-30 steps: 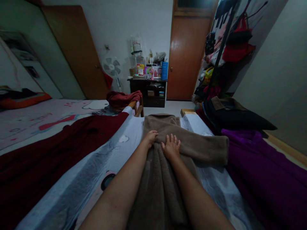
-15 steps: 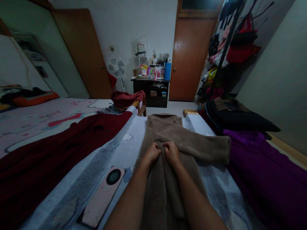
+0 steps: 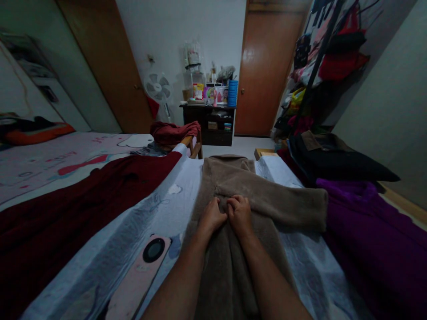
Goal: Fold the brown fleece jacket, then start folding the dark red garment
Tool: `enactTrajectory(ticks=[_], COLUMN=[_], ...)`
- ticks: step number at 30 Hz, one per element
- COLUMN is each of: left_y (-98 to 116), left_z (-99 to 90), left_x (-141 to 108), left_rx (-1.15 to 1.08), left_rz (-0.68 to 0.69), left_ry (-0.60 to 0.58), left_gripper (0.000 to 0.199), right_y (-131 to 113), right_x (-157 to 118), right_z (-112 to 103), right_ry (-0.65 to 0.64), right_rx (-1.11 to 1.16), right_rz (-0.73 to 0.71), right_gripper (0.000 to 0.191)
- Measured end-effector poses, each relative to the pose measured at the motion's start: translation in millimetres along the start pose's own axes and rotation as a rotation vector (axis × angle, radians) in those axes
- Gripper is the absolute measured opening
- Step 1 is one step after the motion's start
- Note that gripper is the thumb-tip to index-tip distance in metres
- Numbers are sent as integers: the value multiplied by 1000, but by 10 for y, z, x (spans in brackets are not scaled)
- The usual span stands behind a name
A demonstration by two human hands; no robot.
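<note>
A brown fleecy coat (image 3: 216,262) lies lengthwise on the bed in front of me, one sleeve (image 3: 290,204) stretched out to the right. Near its middle, my left hand (image 3: 213,215) and my right hand (image 3: 239,213) pinch the cloth side by side, with curled fingers and a narrow gap between them. What exactly lies under the fingertips is partly hidden. Folds run down the coat from the hands toward me. Left of my left forearm rests a pink phone (image 3: 133,280) with a round black camera ring, apart from the coat.
A dark red garment (image 3: 100,195) spreads along the left, a purple garment (image 3: 373,235) along the right. Behind the purple one lie folded dark clothes (image 3: 336,155). A wooden chair (image 3: 197,146) with a red cloth (image 3: 173,133) stands past the bed's far edge.
My left hand has come slightly closer to the right one, both still pinching the coat. The whole view has tilted down a little; phone and garments lie as before.
</note>
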State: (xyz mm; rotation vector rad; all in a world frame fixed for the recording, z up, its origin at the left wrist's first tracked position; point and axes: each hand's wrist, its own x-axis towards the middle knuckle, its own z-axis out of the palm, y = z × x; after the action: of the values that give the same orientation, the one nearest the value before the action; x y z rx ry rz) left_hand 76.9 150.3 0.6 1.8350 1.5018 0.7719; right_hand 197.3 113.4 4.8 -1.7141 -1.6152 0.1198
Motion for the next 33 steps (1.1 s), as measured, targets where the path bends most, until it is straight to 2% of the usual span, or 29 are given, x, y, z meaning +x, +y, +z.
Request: enactTrajectory(ticks=[5,11,14,21,27,33], left_y=[-9,-17,-17,-38,5,-14], left_z=[33,-61,-84,-61,-45,-21], left_x=[21,52,45,54,5,10], left_rx=[108,-178,-229,-218,118,61], left_rz=[-54,-99,-52,61,111,102], left_ry=[91,199,182,36,109,145], left_gripper=[37,30,31,32,32,39], right_y=[-40,-66,-93,-75,-49,-22], right_x=[-22,-20,-23,-17,-26,-18], right_z=[-45,-47,-57,-37,-10,31], right_ry=[-9,-105,-122,-129,-88,-109], right_rx=[-156,-225,-244,-242,-162,-159], right_rz=[32,39,50,67,-19,-7], right_gripper=[21,17,17,21,48,45])
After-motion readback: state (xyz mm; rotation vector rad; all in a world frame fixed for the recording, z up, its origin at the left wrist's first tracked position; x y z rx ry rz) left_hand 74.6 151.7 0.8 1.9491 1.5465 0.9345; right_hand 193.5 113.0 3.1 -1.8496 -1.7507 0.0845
